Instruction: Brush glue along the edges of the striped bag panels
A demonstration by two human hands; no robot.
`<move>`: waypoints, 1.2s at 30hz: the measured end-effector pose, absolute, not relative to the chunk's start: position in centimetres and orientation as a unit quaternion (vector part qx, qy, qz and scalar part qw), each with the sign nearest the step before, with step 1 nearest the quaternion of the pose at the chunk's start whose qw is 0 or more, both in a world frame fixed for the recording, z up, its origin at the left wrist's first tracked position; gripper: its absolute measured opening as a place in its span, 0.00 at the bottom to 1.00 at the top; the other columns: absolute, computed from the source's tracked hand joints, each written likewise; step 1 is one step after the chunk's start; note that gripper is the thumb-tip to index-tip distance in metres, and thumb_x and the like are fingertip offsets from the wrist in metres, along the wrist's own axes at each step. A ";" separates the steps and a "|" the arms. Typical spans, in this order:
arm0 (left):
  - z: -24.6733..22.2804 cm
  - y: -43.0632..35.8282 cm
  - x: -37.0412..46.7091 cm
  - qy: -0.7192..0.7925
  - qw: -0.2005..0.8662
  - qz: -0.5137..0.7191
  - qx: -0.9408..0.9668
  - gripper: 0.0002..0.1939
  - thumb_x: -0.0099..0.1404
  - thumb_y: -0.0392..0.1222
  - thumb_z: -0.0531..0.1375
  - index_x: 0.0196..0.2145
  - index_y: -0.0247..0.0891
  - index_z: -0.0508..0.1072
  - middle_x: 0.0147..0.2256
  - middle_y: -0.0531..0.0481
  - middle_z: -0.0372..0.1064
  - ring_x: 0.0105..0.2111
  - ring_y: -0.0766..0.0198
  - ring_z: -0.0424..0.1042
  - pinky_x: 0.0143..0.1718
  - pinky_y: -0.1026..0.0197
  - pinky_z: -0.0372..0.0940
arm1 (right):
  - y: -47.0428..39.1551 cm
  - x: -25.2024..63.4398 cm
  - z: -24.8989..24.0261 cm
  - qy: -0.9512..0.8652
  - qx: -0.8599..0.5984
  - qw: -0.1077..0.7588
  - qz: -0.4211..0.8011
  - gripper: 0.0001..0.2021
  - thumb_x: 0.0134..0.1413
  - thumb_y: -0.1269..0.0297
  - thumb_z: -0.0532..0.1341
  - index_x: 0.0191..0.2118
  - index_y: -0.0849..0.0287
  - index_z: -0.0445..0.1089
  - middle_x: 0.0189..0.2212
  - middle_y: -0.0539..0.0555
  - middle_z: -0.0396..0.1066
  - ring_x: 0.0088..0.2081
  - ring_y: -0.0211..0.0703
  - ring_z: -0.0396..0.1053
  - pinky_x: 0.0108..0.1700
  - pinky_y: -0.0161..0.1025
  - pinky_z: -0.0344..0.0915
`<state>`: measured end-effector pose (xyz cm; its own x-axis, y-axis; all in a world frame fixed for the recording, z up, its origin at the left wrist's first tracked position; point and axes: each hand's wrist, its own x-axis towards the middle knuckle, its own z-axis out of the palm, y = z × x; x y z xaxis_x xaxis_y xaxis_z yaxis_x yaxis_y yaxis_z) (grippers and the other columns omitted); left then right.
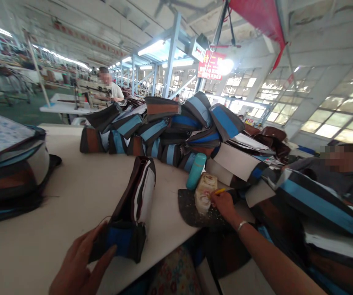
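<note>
A boxy fabric bag piece (141,205), dark grey with a blue end panel and a white inner edge, stands on the pale table in front of me. My left hand (82,258) grips its near left corner between thumb and fingers. On the right, my right hand (224,207) pinches a yellow-handled tool (219,191); the tool's tip cannot be made out. That hand is over a crusted, cream-coloured container (204,196) on a dark spattered mat (188,211). A teal bottle (196,170) stands right behind the container.
Several similar striped bag pieces (152,129) are piled along the table's far side. A stack of fabric pieces (10,164) occupies the left side. More pieces (320,200) lie at the right, near a seated person (305,164). Another person (115,91) sits farther back.
</note>
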<state>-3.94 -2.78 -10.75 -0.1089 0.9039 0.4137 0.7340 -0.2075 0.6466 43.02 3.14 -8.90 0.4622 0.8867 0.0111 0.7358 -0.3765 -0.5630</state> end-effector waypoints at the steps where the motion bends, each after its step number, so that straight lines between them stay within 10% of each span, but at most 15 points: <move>1: -10.3 -2.6 -3.5 0.606 0.118 0.425 0.663 0.29 0.58 0.62 0.55 0.57 0.64 0.62 0.51 0.53 0.70 0.43 0.49 0.76 0.33 0.52 0.75 | 2.9 43.2 -8.9 -0.500 -0.813 0.257 0.149 0.14 0.66 0.56 0.59 0.36 0.63 0.71 0.30 0.50 0.72 0.30 0.39 0.72 0.34 0.39 0.71; 6: -8.4 -2.2 -1.5 0.509 0.156 0.468 0.705 0.14 0.63 0.56 0.56 0.42 0.50 0.75 0.40 0.50 0.74 0.40 0.56 0.76 0.42 0.60 0.73 | 0.7 44.1 -8.7 -0.532 -0.790 0.265 0.151 0.13 0.65 0.57 0.60 0.36 0.63 0.71 0.29 0.49 0.72 0.28 0.37 0.71 0.33 0.38 0.71; 12: -7.8 -2.7 -0.4 0.451 0.140 0.464 0.750 0.16 0.67 0.52 0.57 0.45 0.42 0.74 0.38 0.50 0.72 0.37 0.63 0.75 0.40 0.67 0.69 | -0.5 45.3 -7.9 -0.574 -0.758 0.287 0.112 0.12 0.66 0.60 0.57 0.38 0.63 0.71 0.27 0.49 0.73 0.25 0.38 0.71 0.29 0.36 0.70; 17: -6.7 -2.1 1.3 0.429 0.131 0.473 0.759 0.14 0.68 0.49 0.57 0.47 0.41 0.73 0.36 0.52 0.69 0.34 0.66 0.73 0.35 0.68 0.68 | -0.3 43.8 -7.9 -0.698 -0.653 0.279 0.090 0.11 0.56 0.65 0.57 0.41 0.60 0.73 0.44 0.58 0.76 0.47 0.51 0.72 0.52 0.46 0.67; 22: -4.7 -1.9 1.8 0.424 0.177 0.474 0.751 0.13 0.68 0.47 0.57 0.47 0.41 0.73 0.34 0.52 0.67 0.34 0.66 0.72 0.36 0.66 0.68 | -2.5 42.9 -7.4 -0.781 -0.566 0.241 0.108 0.10 0.44 0.67 0.62 0.36 0.57 0.76 0.41 0.61 0.77 0.48 0.58 0.71 0.58 0.54 0.61; 29: -3.3 -1.8 2.4 0.426 0.270 0.472 0.723 0.10 0.67 0.46 0.57 0.42 0.43 0.76 0.34 0.51 0.66 0.36 0.64 0.70 0.37 0.65 0.67 | -2.9 40.2 -2.6 -0.719 -0.585 0.362 0.104 0.12 0.59 0.55 0.58 0.38 0.58 0.73 0.32 0.58 0.77 0.32 0.50 0.74 0.35 0.44 0.73; 36: -2.2 -2.2 4.8 0.403 0.362 0.464 0.701 0.10 0.65 0.47 0.59 0.38 0.41 0.77 0.32 0.52 0.64 0.35 0.63 0.68 0.38 0.64 0.65 | -4.9 27.4 7.1 -0.556 -0.508 0.613 0.239 0.13 0.54 0.54 0.66 0.35 0.59 0.71 0.20 0.48 0.70 0.16 0.34 0.63 0.17 0.29 0.60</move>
<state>4.85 -2.18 -2.17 0.2454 0.9003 0.3596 0.2289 -0.4142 0.8809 27.42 -4.94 7.09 0.2674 0.8579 0.4388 0.2709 0.3700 -0.8886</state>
